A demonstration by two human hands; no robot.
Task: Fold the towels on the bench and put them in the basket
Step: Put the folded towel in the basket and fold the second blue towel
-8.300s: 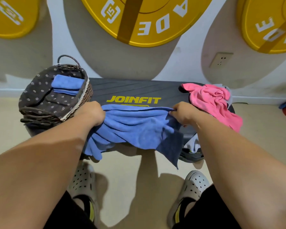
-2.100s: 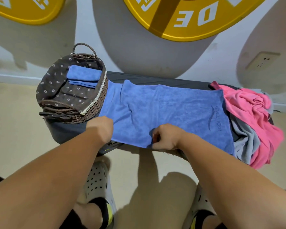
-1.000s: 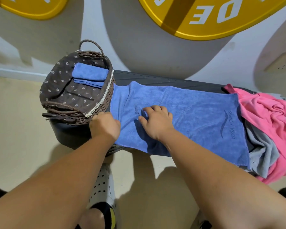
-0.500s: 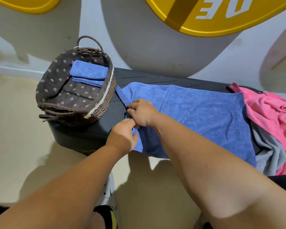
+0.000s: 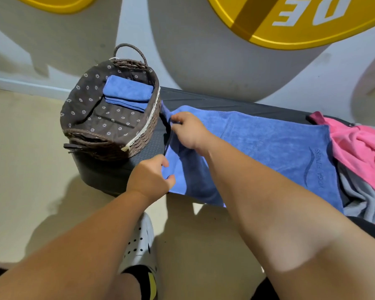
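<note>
A blue towel (image 5: 268, 146) lies spread along the dark bench (image 5: 214, 102). My left hand (image 5: 149, 178) pinches its near left corner at the bench's front edge. My right hand (image 5: 188, 131) pinches the far left corner, close to the basket. That left edge is lifted a little off the bench. The wicker basket (image 5: 91, 135) with a dotted brown lining stands on the bench's left end and holds a folded blue towel (image 5: 128, 92). At the right end a pink towel (image 5: 359, 152) lies crumpled over a grey towel (image 5: 359, 195).
Yellow weight plates (image 5: 301, 20) lean on the wall behind the bench. My white clog (image 5: 139, 241) stands on the beige floor below the bench's front edge. The blue towel's right part hangs over the bench front.
The crumpled blue towel has been spread flat along the bench. Both hands have moved to its left edge and taken hold of the two corners, lifting the edge away from the basket.
</note>
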